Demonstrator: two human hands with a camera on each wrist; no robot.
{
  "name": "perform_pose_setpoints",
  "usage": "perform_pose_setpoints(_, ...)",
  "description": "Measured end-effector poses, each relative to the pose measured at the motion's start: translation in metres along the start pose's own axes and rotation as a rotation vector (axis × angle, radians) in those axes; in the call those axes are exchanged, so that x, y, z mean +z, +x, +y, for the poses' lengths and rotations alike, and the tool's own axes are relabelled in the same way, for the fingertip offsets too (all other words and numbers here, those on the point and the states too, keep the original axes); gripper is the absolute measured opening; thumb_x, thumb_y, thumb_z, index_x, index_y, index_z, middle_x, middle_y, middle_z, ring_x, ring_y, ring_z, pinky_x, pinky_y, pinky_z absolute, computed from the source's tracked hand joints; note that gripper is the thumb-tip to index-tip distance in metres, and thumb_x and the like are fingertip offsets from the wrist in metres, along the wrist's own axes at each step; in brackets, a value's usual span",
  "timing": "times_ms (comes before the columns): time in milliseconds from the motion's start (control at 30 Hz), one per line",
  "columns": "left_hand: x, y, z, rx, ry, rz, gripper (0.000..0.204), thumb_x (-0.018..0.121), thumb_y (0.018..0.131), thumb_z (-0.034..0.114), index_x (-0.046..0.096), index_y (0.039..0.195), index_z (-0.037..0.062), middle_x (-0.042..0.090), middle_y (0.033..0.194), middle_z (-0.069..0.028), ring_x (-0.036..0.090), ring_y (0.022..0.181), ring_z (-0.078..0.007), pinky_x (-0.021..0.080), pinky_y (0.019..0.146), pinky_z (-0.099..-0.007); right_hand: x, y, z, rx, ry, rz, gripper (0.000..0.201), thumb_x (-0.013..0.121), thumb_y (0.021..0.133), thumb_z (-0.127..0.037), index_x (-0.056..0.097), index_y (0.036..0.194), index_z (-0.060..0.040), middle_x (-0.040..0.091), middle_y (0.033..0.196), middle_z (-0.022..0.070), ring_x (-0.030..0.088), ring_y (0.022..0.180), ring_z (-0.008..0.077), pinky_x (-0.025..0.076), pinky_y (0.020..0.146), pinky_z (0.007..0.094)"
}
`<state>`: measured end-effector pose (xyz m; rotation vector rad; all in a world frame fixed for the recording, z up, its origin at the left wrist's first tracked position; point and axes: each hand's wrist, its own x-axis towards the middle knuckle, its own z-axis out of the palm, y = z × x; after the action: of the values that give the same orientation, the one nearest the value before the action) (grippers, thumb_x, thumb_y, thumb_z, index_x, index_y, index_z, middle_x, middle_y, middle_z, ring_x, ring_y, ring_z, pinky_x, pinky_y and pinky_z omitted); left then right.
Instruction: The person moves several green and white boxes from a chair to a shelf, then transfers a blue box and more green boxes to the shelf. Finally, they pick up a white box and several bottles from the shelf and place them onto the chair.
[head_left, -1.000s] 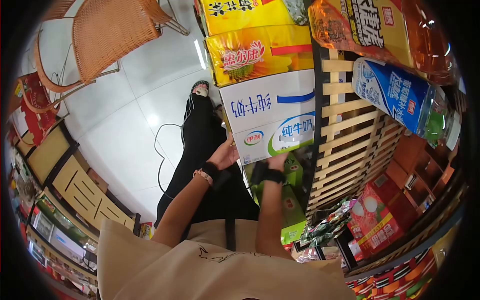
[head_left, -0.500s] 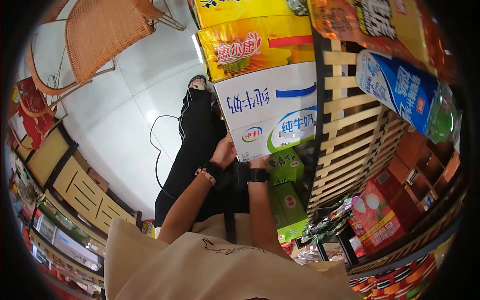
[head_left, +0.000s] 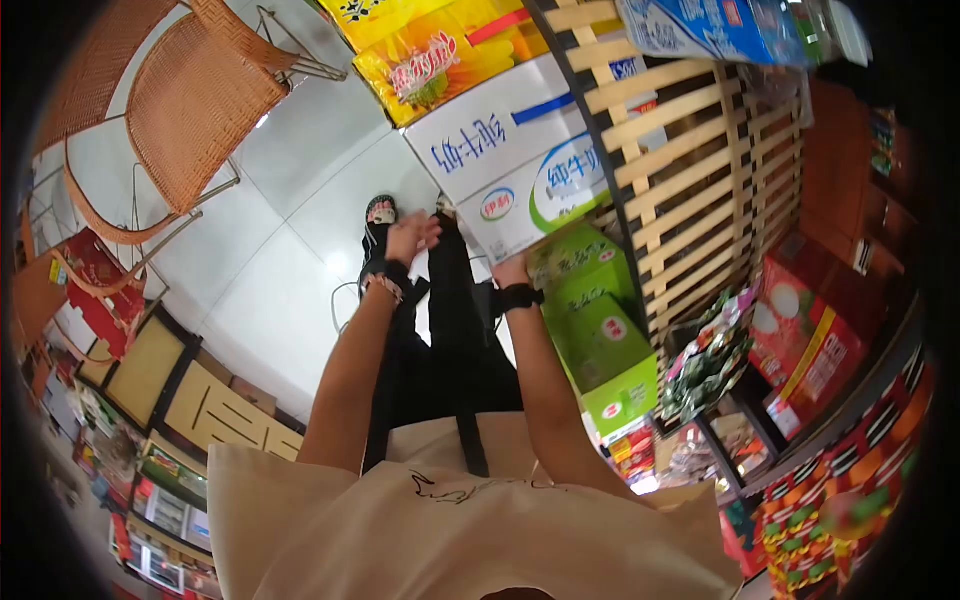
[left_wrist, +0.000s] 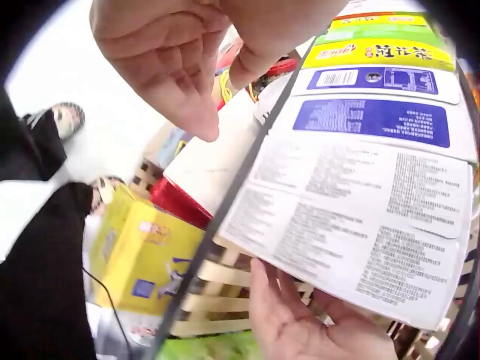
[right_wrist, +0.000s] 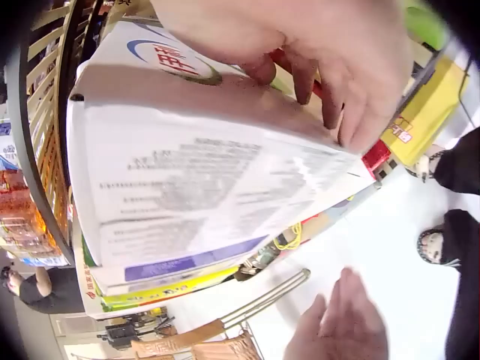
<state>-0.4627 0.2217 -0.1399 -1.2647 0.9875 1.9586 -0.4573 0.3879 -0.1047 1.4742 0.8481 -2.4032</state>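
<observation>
White carton (head_left: 505,168), right hand (head_left: 512,271) at edge; blue strap (head_left: 546,109), head view only

Glossy pale tile floor (head_left: 265,310) across left-centre of the head view, bright light reflection (head_left: 338,262) on it near the middle; woven wicker chair (head_left: 200,110) with thin legs upper left, more wicker (head_left: 88,80) at the far upper-left edge. Slatted pale-wood rack (head_left: 690,165) with dark edging runs down right of centre, brown wooden shelving (head_left: 845,155) beyond it toward the right edge. Lower left: light-wood panelled cabinet (head_left: 225,410) with dark framing, stocked shelves (head_left: 165,515) just below it.
</observation>
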Motion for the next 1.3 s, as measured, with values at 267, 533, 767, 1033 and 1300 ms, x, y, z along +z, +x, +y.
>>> perform_pose_setpoints(267, -0.129, -0.048, 0.063, 0.126, 0.531, 0.169, 0.023, 0.046, 0.074, 0.020, 0.048, 0.091, 0.0044, 0.055, 0.076, -0.0087, 0.054, 0.061, -0.0148, 0.043, 0.048, -0.0226, 0.000, -0.051, 0.044, 0.211, -0.696, 0.015, 0.042, 0.039, 0.073, -0.037, 0.039, 0.105, -0.0085, 0.049, 0.093, 0.0085, 0.047, 0.085, 0.0216, 0.037, 0.072, 0.0315)
perform_pose_setpoints(533, -0.203, -0.116, 0.091, 0.177, 0.794, 0.236, 0.024, 0.045, 0.073, 0.021, 0.049, 0.089, 0.0037, 0.056, 0.069, -0.0086, 0.054, 0.056, -0.0138, 0.041, 0.043, -0.0219, -0.014, -0.101, 0.053, -0.179, -1.118, -0.115, 0.029, 0.043, 0.075, -0.027, 0.051, 0.089, -0.0038, 0.054, 0.075, 0.0063, 0.051, 0.067, 0.0118, 0.040, 0.057, 0.0213)
perform_pose_setpoints(767, -0.152, -0.136, 0.085, 0.189, 1.327, -0.061, 0.022, 0.045, 0.072, 0.021, 0.052, 0.084, 0.0050, 0.057, 0.064, -0.0072, 0.053, 0.051, -0.0119, 0.040, 0.041, -0.0218, -0.049, -0.156, 0.012, -0.133, -0.758, -0.046, 0.033, 0.041, 0.074, -0.033, 0.047, 0.095, -0.0084, 0.054, 0.080, 0.0060, 0.050, 0.065, 0.0126, 0.040, 0.056, 0.0222)
perform_pose_setpoints(1033, -0.015, -0.143, 0.046, 0.263, 1.394, -0.322, 0.022, 0.042, 0.073, 0.020, 0.052, 0.086, 0.0045, 0.057, 0.068, -0.0075, 0.053, 0.055, -0.0111, 0.039, 0.045, -0.0209, -0.115, -0.251, -0.031, -0.320, -0.415, 0.129, 0.035, 0.042, 0.073, -0.035, 0.046, 0.099, -0.0118, 0.052, 0.088, 0.0061, 0.049, 0.074, 0.0153, 0.038, 0.064, 0.0261)
perform_pose_setpoints(1300, 0.148, -0.228, -0.053, 0.665, 1.435, -0.906, 0.018, 0.041, 0.076, 0.014, 0.049, 0.089, 0.0050, 0.053, 0.078, -0.0019, 0.048, 0.066, -0.0087, 0.038, 0.055, -0.0186, -0.227, -0.278, -0.005, -0.149, 0.038, 0.350, 0.035, 0.043, 0.070, -0.028, 0.044, 0.099, -0.0100, 0.053, 0.085, 0.0057, 0.048, 0.068, 0.0153, 0.037, 0.061, 0.0258)
